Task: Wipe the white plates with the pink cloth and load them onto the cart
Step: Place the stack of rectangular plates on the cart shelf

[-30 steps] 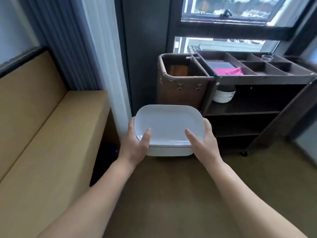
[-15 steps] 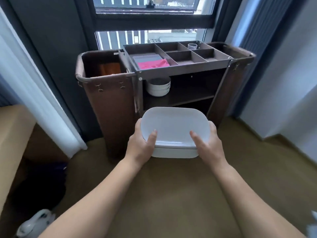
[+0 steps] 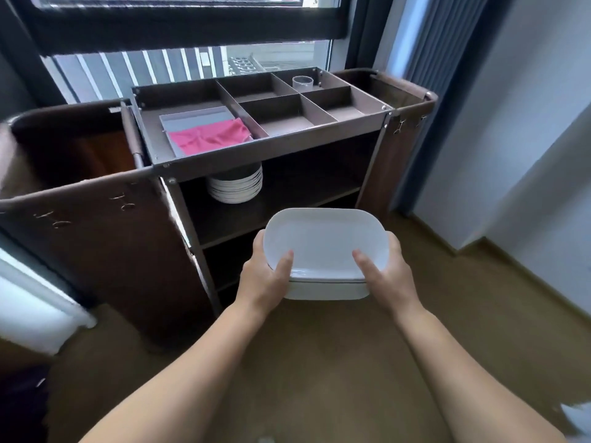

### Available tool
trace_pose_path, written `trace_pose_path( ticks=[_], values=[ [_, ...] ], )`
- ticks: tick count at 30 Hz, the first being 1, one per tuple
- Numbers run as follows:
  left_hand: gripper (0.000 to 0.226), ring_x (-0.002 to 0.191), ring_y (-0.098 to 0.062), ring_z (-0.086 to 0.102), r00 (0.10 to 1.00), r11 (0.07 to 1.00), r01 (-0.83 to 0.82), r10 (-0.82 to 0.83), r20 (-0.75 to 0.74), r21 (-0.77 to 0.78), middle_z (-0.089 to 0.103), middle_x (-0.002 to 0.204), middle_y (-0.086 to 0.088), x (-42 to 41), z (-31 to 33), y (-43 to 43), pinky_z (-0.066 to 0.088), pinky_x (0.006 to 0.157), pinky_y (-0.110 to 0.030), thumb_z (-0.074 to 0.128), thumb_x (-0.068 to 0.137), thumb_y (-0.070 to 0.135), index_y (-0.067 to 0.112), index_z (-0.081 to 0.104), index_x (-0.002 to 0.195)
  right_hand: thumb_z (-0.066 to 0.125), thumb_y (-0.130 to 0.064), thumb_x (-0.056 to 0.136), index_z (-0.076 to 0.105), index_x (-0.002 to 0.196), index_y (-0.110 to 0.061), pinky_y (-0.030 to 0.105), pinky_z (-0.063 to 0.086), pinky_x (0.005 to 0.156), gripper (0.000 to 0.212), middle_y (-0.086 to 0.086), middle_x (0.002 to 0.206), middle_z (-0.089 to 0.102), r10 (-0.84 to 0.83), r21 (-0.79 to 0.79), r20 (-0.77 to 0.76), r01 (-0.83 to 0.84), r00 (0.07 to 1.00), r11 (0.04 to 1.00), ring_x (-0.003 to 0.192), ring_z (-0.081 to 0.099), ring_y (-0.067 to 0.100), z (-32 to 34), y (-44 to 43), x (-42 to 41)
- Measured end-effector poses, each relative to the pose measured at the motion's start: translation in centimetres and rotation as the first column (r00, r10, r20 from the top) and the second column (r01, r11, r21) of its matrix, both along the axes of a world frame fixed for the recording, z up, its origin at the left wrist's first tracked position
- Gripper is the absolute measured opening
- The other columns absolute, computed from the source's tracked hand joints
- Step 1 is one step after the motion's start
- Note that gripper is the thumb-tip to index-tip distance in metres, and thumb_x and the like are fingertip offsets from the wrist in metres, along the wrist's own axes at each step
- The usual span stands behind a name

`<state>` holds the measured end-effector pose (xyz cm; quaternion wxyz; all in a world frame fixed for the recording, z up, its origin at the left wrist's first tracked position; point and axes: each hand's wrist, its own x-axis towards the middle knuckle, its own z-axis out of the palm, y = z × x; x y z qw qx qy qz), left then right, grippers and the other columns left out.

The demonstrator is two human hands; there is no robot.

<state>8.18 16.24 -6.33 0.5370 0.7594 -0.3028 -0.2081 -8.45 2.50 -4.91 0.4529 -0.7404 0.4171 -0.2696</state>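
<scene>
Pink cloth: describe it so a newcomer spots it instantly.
Find the brown cart by the window. In the large left compartment of its top tray, the pink cloth lies crumpled on a flat grey sheet. Nothing else there is brightly coloured.

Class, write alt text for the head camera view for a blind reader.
The left hand and right hand hold stacked white plates before a brown cart. A pink cloth lies in its top tray; round plates sit below.

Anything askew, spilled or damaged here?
Nothing stands out. Left hand and right hand hold the white plates level by the cart; the pink cloth lies rumpled in its top tray, round plates stacked tidily on a shelf.
</scene>
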Motion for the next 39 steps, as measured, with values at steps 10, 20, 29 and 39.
trace_pose_path(
  ticks=[10,20,29,39],
  values=[
    [0.054,0.094,0.005,0.056,0.994,0.992,-0.112,0.113,-0.001,0.054,0.060,0.100,0.023,1.3,-1.8,-13.2,0.042,0.073,-0.015,0.048,0.083,0.048,0.040,0.032,0.135,0.057,-0.058,0.075,0.040,0.119,-0.039,0.011,0.042,0.065,0.051,-0.022,0.102,0.059,0.118,0.031,-0.006,-0.117,0.993,0.993,0.091,0.055,-0.009,-1.9,-15.0,3.2],
    [0.049,0.095,0.003,0.056,0.943,0.940,-0.327,0.332,-0.037,0.100,0.060,0.101,0.024,1.3,-5.3,-24.5,0.045,0.075,-0.022,0.048,0.083,0.049,0.046,0.033,0.129,0.060,-0.060,0.078,0.040,0.126,-0.037,0.016,0.043,0.070,0.057,-0.018,0.107,0.060,0.357,0.087,-0.044,-0.353,0.933,0.932,0.099,0.057,0.000,-5.8,-29.2,7.1],
    [0.058,0.104,-0.019,0.058,0.902,0.896,-0.432,0.425,0.080,0.102,0.061,0.112,0.009,9.6,-11.3,-29.4,0.047,0.089,-0.032,0.052,0.089,0.046,0.033,0.033,0.142,0.064,-0.045,0.088,0.039,0.132,-0.033,0.022,0.043,0.071,0.052,-0.015,0.109,0.058,0.380,0.037,-0.029,-0.379,0.924,0.925,0.099,0.057,0.006,-11.7,-34.8,15.9],
    [0.058,0.114,-0.025,0.055,0.842,0.855,-0.519,0.510,0.177,0.007,0.060,0.122,-0.002,18.7,-18.5,-36.0,0.042,0.090,-0.030,0.047,0.092,0.052,0.026,0.037,0.142,0.064,-0.057,0.080,0.036,0.138,-0.030,0.032,0.049,0.071,0.071,-0.002,0.115,0.059,0.357,-0.006,0.038,-0.357,0.933,0.934,0.097,0.060,0.019,-19.7,-41.7,26.5]
  ],
)
